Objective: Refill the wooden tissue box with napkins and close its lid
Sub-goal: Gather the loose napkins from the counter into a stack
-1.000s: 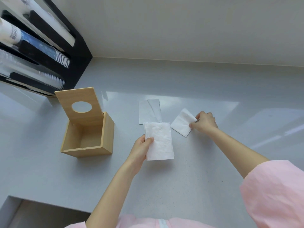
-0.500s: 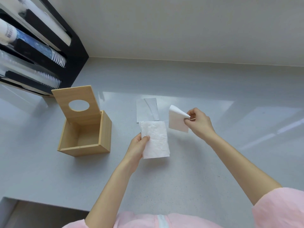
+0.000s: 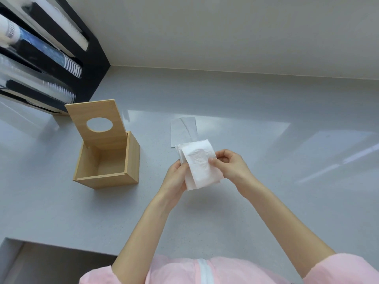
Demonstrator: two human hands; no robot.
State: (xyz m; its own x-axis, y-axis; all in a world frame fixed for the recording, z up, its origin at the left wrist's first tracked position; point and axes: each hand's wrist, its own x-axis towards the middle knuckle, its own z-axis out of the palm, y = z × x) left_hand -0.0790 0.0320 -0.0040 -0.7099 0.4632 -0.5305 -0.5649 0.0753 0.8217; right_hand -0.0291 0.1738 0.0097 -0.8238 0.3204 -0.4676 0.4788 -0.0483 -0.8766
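Observation:
The wooden tissue box (image 3: 131, 158) stands on the grey counter at centre left, empty inside. Its lid (image 3: 102, 114), with a round hole, is tilted up and back. To its right, above the counter, both hands hold a small stack of white napkins (image 3: 200, 165). My left hand (image 3: 175, 177) grips the stack's left edge from below. My right hand (image 3: 229, 163) pinches its right side with thumb on top. One more napkin (image 3: 182, 130) lies flat on the counter just behind the stack.
A black rack (image 3: 90, 64) holding sleeves of cups and rolls sits at the far left, against the wall. The grey counter (image 3: 266, 181) stretches to the right. A recess opens in the counter's front edge at bottom left (image 3: 41, 263).
My right hand lifted the napkin from the counter at the right and brought it left onto the napkin in my left hand. Both hands now hold the stack together.

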